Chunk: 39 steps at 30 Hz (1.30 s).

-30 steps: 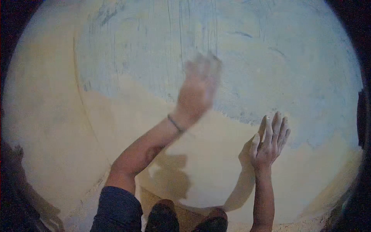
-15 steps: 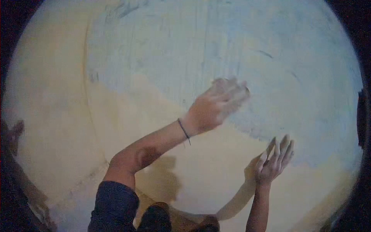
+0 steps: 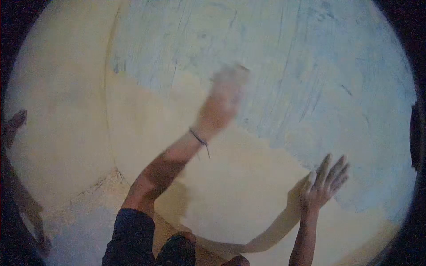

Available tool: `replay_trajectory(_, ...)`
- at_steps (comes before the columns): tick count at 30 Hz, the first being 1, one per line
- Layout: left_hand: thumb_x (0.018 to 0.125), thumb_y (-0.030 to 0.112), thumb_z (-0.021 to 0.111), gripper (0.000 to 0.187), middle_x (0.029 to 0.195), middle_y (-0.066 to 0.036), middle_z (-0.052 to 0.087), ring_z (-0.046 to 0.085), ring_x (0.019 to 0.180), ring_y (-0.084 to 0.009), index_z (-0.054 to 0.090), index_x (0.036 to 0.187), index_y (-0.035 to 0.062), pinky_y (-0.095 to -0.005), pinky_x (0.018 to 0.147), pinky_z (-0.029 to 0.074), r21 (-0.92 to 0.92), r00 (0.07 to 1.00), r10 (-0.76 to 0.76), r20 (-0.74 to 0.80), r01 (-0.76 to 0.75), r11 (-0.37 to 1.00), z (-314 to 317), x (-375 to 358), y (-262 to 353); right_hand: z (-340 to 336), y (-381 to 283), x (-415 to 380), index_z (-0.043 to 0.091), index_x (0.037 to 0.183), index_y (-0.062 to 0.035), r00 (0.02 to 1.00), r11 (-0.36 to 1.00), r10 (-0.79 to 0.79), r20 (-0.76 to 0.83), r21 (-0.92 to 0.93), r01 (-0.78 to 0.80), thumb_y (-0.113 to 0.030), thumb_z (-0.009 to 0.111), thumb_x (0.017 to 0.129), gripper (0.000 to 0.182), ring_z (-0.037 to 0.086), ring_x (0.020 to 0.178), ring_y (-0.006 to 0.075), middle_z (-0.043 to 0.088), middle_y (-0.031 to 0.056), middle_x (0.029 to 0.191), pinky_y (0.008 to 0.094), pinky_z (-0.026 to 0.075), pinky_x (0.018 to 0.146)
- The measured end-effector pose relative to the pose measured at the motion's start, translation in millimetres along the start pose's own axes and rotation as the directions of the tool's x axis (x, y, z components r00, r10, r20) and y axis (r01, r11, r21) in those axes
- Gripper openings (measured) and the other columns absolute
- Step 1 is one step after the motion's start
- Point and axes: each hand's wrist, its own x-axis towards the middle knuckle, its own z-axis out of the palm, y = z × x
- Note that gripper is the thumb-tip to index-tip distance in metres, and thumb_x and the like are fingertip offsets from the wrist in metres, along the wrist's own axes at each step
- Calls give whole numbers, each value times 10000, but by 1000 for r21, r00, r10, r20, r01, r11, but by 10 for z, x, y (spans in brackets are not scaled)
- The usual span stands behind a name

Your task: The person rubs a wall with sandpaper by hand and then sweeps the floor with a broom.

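Note:
My left hand (image 3: 224, 97), blurred by motion, is up against the wall (image 3: 226, 190) where a pale blue coat (image 3: 266, 48) meets the cream surface. A small brownish edge shows at its fingertips, as of some thin piece under the fingers, but its kind is too smeared to tell. A dark cord bracelet (image 3: 200, 137) circles that wrist. Lower and to the right, my right hand (image 3: 326, 184) is open, fingers spread, at or very near the wall close to the lower border of the blue area. It holds nothing that I can see.
A thin vertical crease (image 3: 106, 88) runs down the wall at left, reaching a rough peak-shaped edge (image 3: 116, 170) with a bluish-grey patch below. Another person's hand (image 3: 17, 119) shows at the far left edge. My knee (image 3: 177, 248) is at the bottom, close to the wall.
My left hand has swept up and to the left over the wall. My right hand has shifted slightly right in view, fingers still spread. The view itself has tilted a little.

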Motion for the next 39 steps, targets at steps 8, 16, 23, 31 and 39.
replay_trajectory(8,1012,166,483,459,1511,-174,471,384,1420,-414,499,1466,102,-523,1211,266,82,961,-70,-266,95,992,4,287,-983,124,-733,963,361,1582,-270,990,991,-127,62,52,124,-434,410,992,614,116,1557,381,178,118,1690,615,46,1228)
replay_trajectory(16,993,195,504,494,1546,-194,418,375,1424,-435,472,1464,52,-550,1231,225,167,998,57,-7,-56,984,70,-51,105,283,-1021,948,364,1578,-281,995,995,-94,11,31,94,-409,455,973,626,141,1557,355,195,91,1688,602,62,1235)
replay_trajectory(23,1056,191,404,475,1559,-227,377,334,1452,-418,400,1497,14,-500,1243,225,71,861,-427,-278,461,884,-131,22,-1600,461,-1052,990,351,1582,-260,994,994,-105,35,29,104,-420,374,1008,597,111,1564,328,179,79,1692,572,37,1248)
replay_trajectory(31,1045,172,430,481,1556,-206,392,346,1438,-434,408,1510,50,-533,1233,230,225,999,46,2,-45,973,312,-243,-607,700,-1154,966,399,1562,-261,995,992,-96,0,77,95,-394,464,953,627,153,1557,344,225,98,1680,592,47,1238)
replay_trajectory(39,1054,202,405,497,1584,-225,336,272,1484,-406,380,1519,27,-487,1239,233,59,896,-396,-200,415,908,428,5,-1303,921,-1115,825,394,1564,-261,995,983,-80,62,168,69,-402,500,930,658,158,1555,341,215,97,1681,600,77,1239)
